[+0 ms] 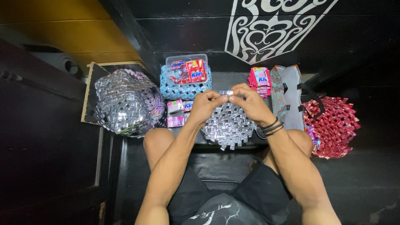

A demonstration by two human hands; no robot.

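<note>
A round silver mat [228, 125] woven of folded foil lies between the knees, its far edge just under both hands. Above that edge, the left hand [204, 106] and right hand [250, 104] meet, equally near, fingertips pinched from either side on a small silver strip [226, 92]. The strip's long axis runs left to right between them, just above the mat's rim

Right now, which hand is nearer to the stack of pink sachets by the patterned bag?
Right. The right hand is just left of the pink sachets; the left hand is farther away, beyond the right hand.
</note>
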